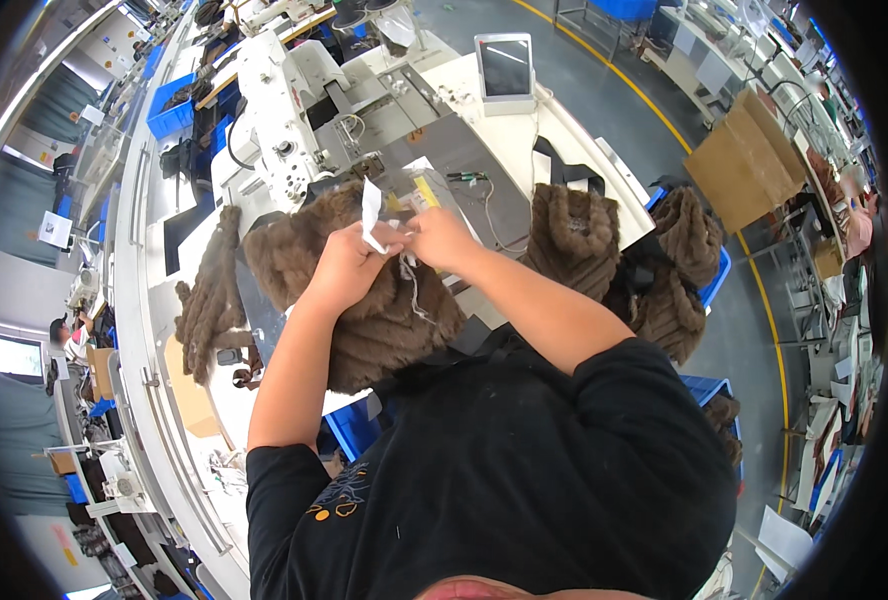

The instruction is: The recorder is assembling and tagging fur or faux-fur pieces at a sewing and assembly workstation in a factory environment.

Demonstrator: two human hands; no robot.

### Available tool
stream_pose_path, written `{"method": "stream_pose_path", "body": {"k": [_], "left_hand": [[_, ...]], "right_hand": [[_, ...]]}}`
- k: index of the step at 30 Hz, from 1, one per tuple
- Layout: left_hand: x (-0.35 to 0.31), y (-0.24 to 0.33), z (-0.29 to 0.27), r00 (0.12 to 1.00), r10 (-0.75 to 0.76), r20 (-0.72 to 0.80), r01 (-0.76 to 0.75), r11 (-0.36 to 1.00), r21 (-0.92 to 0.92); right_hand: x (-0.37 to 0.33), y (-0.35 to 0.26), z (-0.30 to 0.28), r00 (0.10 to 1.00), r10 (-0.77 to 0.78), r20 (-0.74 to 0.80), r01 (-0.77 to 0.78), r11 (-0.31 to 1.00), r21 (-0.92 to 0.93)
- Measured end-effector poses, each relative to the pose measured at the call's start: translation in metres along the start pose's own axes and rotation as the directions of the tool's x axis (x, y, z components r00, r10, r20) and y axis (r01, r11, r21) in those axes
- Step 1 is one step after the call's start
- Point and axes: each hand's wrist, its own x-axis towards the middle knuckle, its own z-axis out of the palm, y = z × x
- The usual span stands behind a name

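My left hand (349, 264) is closed with a white strip (371, 214), paper or cloth, sticking up from its fingers. Beside it and close to its fingertips, my right hand (444, 240) is pinched; what lies between those fingertips is too small to make out. Both hands are over a brown fur piece (384, 335) with ribbed rows, spread at the front of the sewing machine. White threads (414, 287) dangle below the hands onto the fur. A yellow and white paper (426, 190) lies just beyond my right hand.
The white sewing machine (276, 130) stands beyond my left hand. More brown fur lies left (211, 295) and right, including a fur piece (574, 235) on the table edge. A tablet (505, 72) stands at the back. Blue bins (716, 278) and a cardboard box (744, 165) are at right.
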Motion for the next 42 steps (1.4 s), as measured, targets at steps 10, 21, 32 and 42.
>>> {"method": "stream_pose_path", "body": {"k": [10, 21, 32, 42], "left_hand": [[-0.005, 0.000, 0.000, 0.989, 0.130, 0.065, -0.132, 0.991, 0.036], [-0.005, 0.004, -0.011, 0.988, 0.113, 0.103, -0.117, 0.993, 0.031], [-0.003, 0.002, -0.012, 0.997, -0.054, 0.063, 0.056, 0.997, -0.044], [-0.017, -0.015, -0.008, 0.963, -0.176, -0.203, 0.192, 0.980, 0.057]], "right_hand": [[0.000, 0.006, -0.024, 0.933, 0.023, 0.359, -0.340, 0.382, 0.860], [0.004, 0.035, -0.042, 0.992, 0.046, 0.116, -0.104, -0.200, 0.974], [-0.005, 0.033, -0.051, 0.912, -0.290, 0.289, 0.174, 0.914, 0.367], [0.031, 0.107, -0.050, 0.970, -0.063, 0.233, 0.084, 0.993, -0.078]]}}
